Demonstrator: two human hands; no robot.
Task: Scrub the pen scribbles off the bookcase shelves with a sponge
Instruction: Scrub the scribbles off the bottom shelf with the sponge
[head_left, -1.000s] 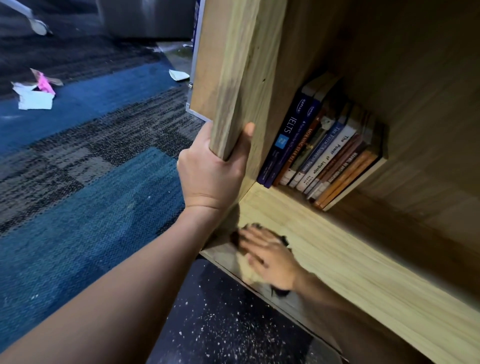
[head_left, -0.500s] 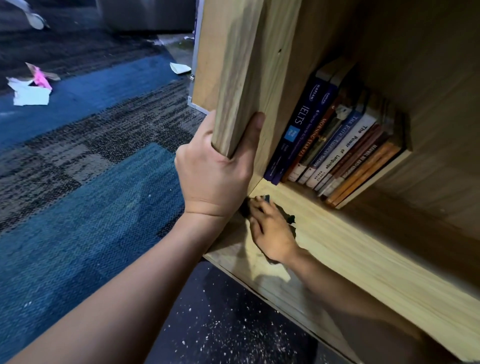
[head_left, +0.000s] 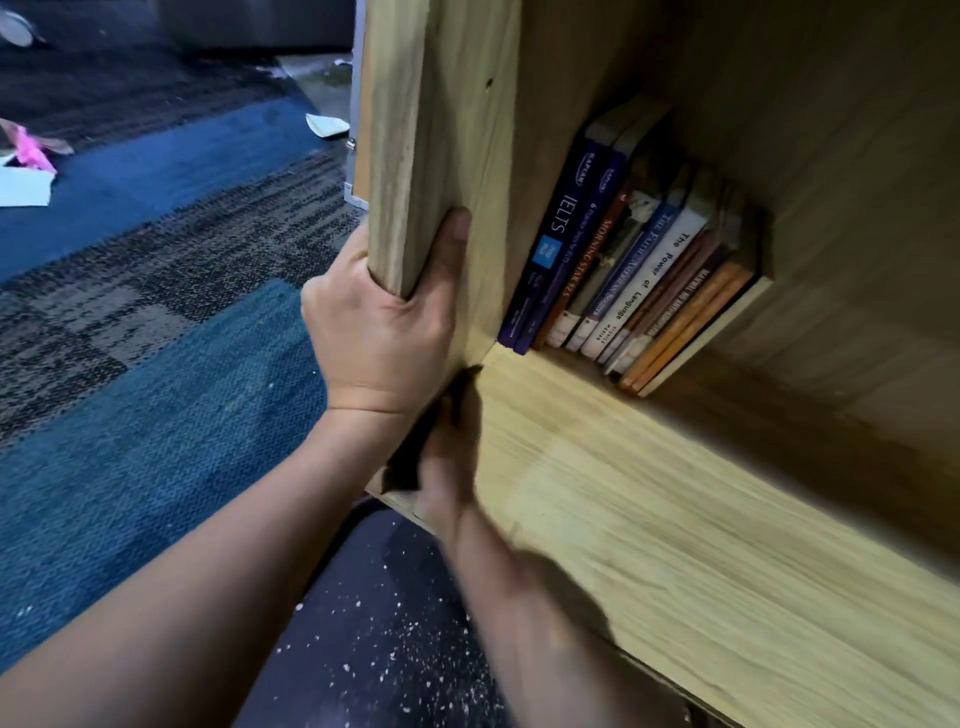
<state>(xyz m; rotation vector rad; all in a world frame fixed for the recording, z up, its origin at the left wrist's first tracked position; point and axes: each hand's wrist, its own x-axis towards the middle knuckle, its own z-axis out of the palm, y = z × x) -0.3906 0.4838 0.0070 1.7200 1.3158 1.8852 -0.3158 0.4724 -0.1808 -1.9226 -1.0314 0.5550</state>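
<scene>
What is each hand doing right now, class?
Left hand: grips the bookcase side panel.
Right hand: blurred, presses a dark sponge into the shelf corner; its grip cannot be told.

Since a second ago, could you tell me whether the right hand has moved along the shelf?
Yes: the right hand slid along the shelf into the corner by the side panel.
</scene>
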